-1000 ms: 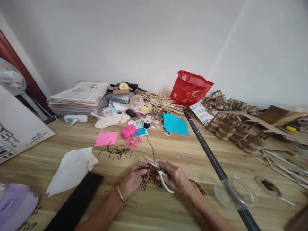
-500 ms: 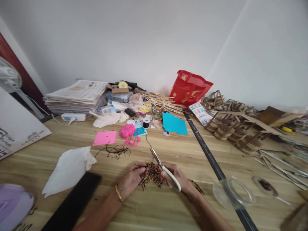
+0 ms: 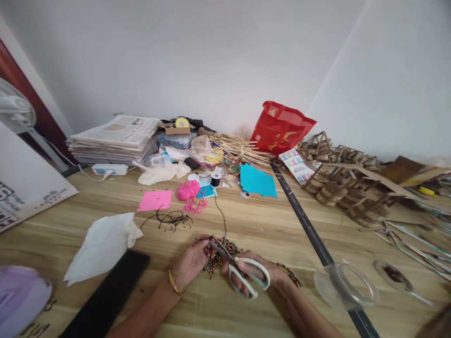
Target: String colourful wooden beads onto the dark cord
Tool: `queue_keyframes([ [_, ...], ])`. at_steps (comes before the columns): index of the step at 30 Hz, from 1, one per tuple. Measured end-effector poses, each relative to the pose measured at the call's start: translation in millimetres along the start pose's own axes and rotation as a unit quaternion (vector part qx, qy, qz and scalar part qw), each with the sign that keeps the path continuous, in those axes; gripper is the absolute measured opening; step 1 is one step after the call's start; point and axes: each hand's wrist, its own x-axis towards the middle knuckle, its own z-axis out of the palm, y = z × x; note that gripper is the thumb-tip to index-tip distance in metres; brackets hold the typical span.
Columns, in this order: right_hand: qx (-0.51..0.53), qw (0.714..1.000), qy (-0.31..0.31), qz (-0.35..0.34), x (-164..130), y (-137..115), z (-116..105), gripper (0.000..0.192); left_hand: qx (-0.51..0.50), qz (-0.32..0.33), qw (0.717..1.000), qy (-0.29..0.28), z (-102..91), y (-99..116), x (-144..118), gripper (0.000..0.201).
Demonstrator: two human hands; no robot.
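Note:
In the head view my left hand (image 3: pixel 193 263) is closed in a pinch at the near middle of the table, with a short bit of black cord (image 3: pixel 201 240) poking out at its fingertips. My right hand (image 3: pixel 262 266) grips scissors (image 3: pixel 251 268) with white handles. Their blades are parted and point left, the tips close to my left fingers. Between the hands, partly behind the scissors, lies a cluster of small multicoloured beads (image 3: pixel 230 245). A thread spool (image 3: pixel 216 178) stands farther back, and black cord runs from it to the beads. A beaded strand (image 3: pixel 291 274) shows beyond my right wrist.
Black cord scraps (image 3: pixel 172 219), pink yarn (image 3: pixel 188 189) and a pink paper (image 3: pixel 155 200) lie ahead. A white tissue (image 3: pixel 100 246) and a dark phone-like slab (image 3: pixel 109 295) are left. A clear plastic ring (image 3: pixel 343 284) and small woven baskets (image 3: pixel 331 192) are right.
The scissors have swung from pointing away to pointing left at my left fingertips. Their blades and handles have spread apart. My left hand has stayed nearly in place.

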Motion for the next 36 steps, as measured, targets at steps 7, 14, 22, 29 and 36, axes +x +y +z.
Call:
queue_keyframes([
  [7, 0.003, 1.000, 0.018, -0.002, -2.9, -2.6, 0.5, 0.055, 0.019, 0.010, 1.000, 0.003, 0.7, -1.5, 0.3, 0.016],
  [14, -0.011, 0.999, 0.017, 0.042, -9.2, -12.4, 0.6, 0.062, 0.043, 0.012, 0.999, -0.006, -2.3, -5.1, 1.6, 0.018],
  [22, -0.022, 0.999, -0.008, 0.025, -26.4, -26.4, -25.1, 0.058, 0.071, -0.004, 0.997, -0.002, 3.3, -5.2, -1.6, 0.019],
  [29, -0.049, 0.987, 0.116, -0.104, -6.6, -15.8, -14.5, 0.055, 0.138, -0.028, 0.989, -0.044, 12.1, -1.5, -10.7, 0.016],
  [36, -0.061, 0.969, 0.189, -0.148, 15.0, 0.9, 10.6, 0.046, 0.145, -0.024, 0.988, -0.053, 21.5, -1.2, -14.9, 0.023],
])
